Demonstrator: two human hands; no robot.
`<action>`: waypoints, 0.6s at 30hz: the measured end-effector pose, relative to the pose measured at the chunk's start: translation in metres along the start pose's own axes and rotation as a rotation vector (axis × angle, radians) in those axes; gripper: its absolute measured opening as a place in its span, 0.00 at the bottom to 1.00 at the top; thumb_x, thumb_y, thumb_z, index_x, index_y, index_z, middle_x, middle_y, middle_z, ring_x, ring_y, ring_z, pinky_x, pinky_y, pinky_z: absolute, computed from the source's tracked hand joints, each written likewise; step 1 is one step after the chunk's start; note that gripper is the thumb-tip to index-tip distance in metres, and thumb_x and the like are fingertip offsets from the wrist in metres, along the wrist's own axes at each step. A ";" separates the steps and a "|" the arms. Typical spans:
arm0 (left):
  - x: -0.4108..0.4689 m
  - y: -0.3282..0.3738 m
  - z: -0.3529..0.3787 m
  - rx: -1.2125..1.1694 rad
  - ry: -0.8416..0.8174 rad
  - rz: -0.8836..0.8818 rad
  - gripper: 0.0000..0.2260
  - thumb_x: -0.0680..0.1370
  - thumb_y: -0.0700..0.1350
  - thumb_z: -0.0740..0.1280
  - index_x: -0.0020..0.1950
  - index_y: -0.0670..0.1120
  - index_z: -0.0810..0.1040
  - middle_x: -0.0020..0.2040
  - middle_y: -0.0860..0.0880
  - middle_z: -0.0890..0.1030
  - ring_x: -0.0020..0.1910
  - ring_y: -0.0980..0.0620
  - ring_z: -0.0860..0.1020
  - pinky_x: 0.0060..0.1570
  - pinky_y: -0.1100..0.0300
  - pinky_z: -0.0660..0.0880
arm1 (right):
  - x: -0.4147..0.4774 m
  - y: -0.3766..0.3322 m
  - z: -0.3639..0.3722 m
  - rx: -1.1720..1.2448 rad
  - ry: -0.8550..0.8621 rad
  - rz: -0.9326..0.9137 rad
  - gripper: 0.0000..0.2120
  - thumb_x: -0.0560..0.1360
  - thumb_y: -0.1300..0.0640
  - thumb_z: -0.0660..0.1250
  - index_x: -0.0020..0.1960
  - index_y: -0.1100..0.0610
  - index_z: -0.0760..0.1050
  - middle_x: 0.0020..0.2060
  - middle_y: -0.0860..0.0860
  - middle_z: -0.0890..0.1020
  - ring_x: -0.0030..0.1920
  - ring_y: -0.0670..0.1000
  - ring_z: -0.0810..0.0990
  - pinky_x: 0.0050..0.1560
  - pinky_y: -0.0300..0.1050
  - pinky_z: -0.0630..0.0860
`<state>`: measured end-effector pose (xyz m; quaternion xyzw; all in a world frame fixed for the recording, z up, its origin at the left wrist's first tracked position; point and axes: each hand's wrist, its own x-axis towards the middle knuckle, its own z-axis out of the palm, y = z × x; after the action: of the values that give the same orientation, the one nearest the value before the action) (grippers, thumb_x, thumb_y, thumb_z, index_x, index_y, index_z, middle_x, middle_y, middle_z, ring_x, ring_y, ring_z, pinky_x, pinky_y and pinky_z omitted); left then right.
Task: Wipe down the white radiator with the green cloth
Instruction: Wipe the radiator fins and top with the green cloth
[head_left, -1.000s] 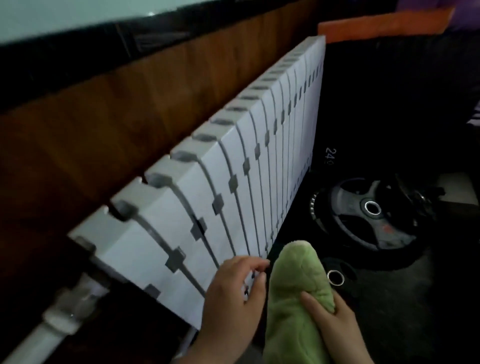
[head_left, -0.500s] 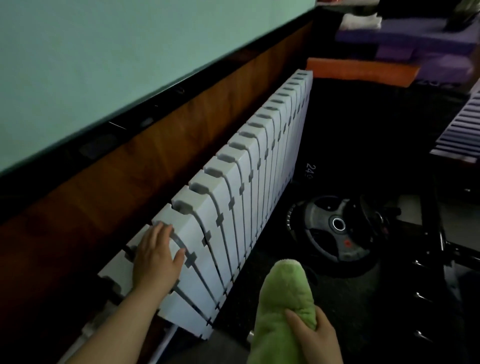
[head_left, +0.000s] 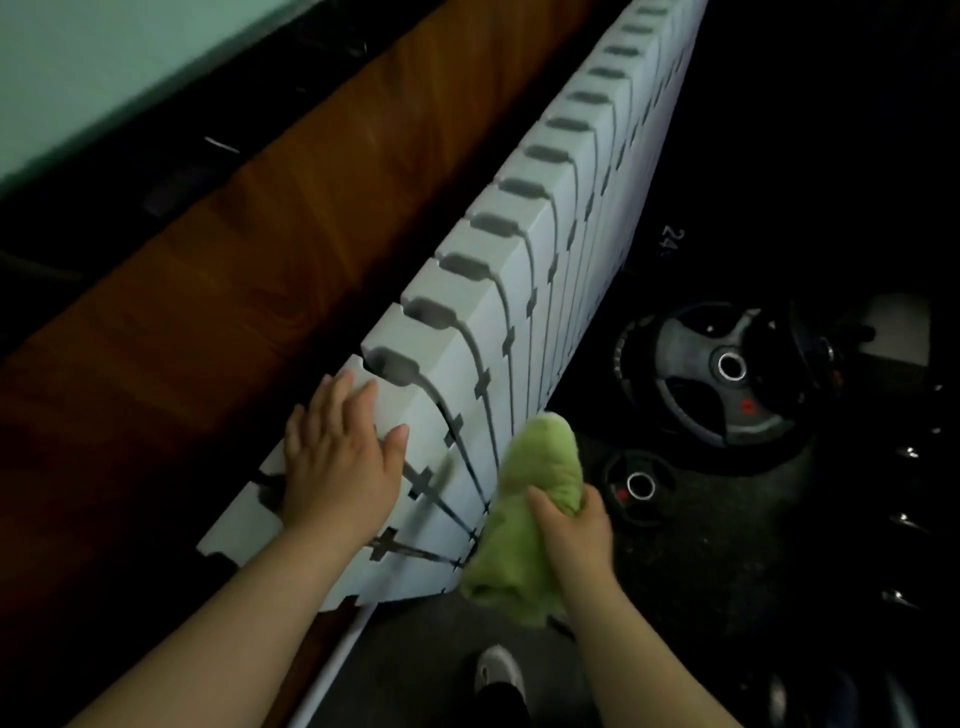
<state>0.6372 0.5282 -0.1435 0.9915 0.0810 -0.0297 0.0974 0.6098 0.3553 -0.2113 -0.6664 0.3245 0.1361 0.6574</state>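
Note:
The white radiator (head_left: 524, 291) runs from the lower left to the upper right along a wood-panelled wall. My left hand (head_left: 340, 462) lies flat on its near end, fingers spread, holding nothing. My right hand (head_left: 574, 527) grips the bunched green cloth (head_left: 524, 514), which presses against the radiator's front face near the lower near corner.
A dark weight plate (head_left: 724, 379) and a smaller one (head_left: 641, 486) lie on the dark floor right of the radiator. A white pipe (head_left: 332, 665) leaves the radiator's near end. A shoe (head_left: 498, 670) shows at the bottom. Wood panelling (head_left: 249, 270) is behind the radiator.
My left hand moved from the radiator's lower front up onto its near top end. My right hand brought the green cloth left against the radiator's front. The view tilted down and closer.

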 end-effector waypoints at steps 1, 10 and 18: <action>0.000 -0.001 0.002 -0.012 0.013 0.006 0.26 0.80 0.54 0.50 0.74 0.43 0.56 0.76 0.44 0.51 0.75 0.47 0.48 0.72 0.51 0.43 | 0.005 0.000 0.019 0.032 -0.022 0.004 0.10 0.73 0.58 0.68 0.49 0.55 0.68 0.38 0.47 0.73 0.41 0.49 0.75 0.45 0.43 0.70; 0.000 -0.009 0.011 -0.034 0.131 0.034 0.34 0.72 0.60 0.44 0.70 0.41 0.66 0.73 0.42 0.63 0.73 0.44 0.58 0.67 0.52 0.47 | 0.019 0.005 0.089 -0.031 -0.117 -0.304 0.14 0.71 0.42 0.61 0.52 0.47 0.66 0.55 0.49 0.69 0.58 0.48 0.66 0.66 0.48 0.64; 0.000 -0.008 0.013 -0.061 0.195 0.040 0.31 0.71 0.57 0.50 0.72 0.47 0.63 0.74 0.51 0.59 0.73 0.52 0.55 0.71 0.54 0.51 | 0.046 0.044 0.105 0.066 -0.102 -0.549 0.17 0.68 0.49 0.58 0.56 0.42 0.61 0.63 0.55 0.65 0.59 0.45 0.65 0.47 0.14 0.56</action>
<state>0.6353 0.5331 -0.1574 0.9877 0.0709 0.0713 0.1196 0.6434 0.4477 -0.2846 -0.6999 0.1027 -0.0245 0.7064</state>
